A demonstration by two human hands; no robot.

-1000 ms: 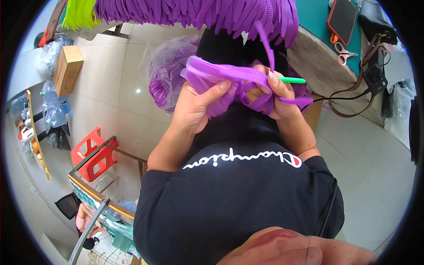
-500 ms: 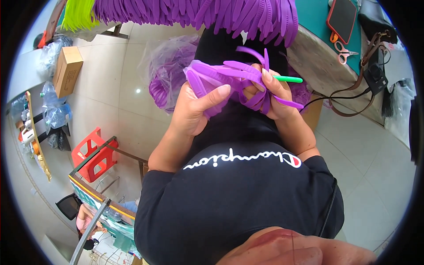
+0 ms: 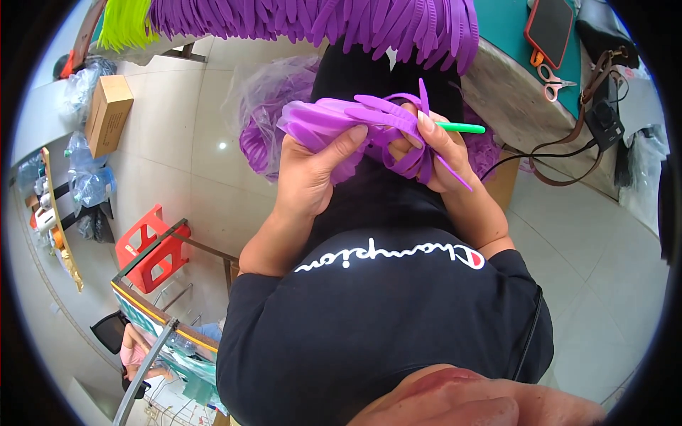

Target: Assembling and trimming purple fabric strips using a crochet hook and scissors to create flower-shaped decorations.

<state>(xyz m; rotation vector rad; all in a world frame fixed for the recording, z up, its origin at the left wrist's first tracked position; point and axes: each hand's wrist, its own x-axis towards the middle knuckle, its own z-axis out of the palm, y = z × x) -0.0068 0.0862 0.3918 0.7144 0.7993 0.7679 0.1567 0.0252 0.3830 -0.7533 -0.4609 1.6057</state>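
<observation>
I'd pinch these bendy, probably light purple strips (image 3: pixel 322 116), left hand (image 3: pixel 311 165) curled round some, right hand (image 3: pixel 449 150) round others plus a green stick (image 3: pixel 465 128).

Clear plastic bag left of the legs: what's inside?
Purple straps inside the bag. Its right side is hidden by the left hand and held straps; contents there can't be seen.

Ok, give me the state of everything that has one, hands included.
Left hand: closed on straps
Straps: bunched, loose ends sticking out
Right hand: curled around straps
Green stick: in the right hand, one end showing
Phone: face up, screen dark
Scissors: lying flat, open or shut unclear
Carton: looks shut
Clear bag: holding purple pieces
</observation>
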